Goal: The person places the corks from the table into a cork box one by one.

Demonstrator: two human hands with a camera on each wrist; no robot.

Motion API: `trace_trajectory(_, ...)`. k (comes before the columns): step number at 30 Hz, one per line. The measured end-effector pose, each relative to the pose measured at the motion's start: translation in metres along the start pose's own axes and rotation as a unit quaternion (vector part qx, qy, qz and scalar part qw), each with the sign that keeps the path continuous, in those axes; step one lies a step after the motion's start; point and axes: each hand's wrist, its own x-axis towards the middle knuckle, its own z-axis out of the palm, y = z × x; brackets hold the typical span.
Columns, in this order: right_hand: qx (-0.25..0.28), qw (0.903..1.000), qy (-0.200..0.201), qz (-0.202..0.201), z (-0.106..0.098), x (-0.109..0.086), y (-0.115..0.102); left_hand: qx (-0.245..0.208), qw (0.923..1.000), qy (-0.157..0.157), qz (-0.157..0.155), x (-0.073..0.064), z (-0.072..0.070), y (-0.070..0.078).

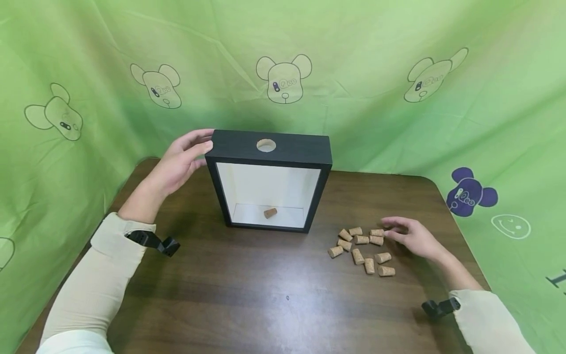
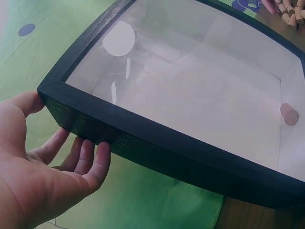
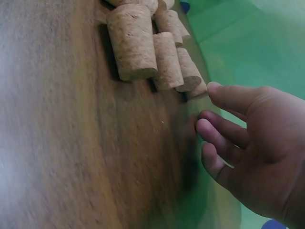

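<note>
A black shadow box [image 1: 270, 155] stands upright on the table, with a clear front, a white inside and a round hole [image 1: 266, 145] in its top. One cork [image 1: 270, 212] lies inside on its floor. My left hand [image 2: 52, 162] grips the box's upper left corner, thumb at the corner and fingers against the side. To the right of the box, several loose corks [image 1: 357, 256] lie scattered. At their far right edge is my right hand [image 1: 413, 238], its fingers parted and slightly bent. Its fingertip is right beside the end cork [image 3: 198, 90], with nothing held.
The brown wooden table [image 1: 247, 280] has rounded far corners. Green curtains [image 1: 353, 49] with printed bear heads hang close behind and along both sides. Each wrist wears a black camera mount [image 1: 152, 241].
</note>
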Motion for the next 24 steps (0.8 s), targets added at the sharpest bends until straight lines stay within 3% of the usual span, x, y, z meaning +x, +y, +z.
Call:
trace_trajectory(18, -0.066, 0.9976, -0.019, 0.006, 0.007, 0.004, -0.011, -0.006, 1.0000, 0.002, -0.002, 0.001, 0.000, -0.002)
trace_trajectory(24, -0.056, 0.9984, -0.012, 0.005, 0.006, 0.003, -0.013, -0.010, 0.9999, 0.001, 0.001, 0.002, 0.000, -0.002)
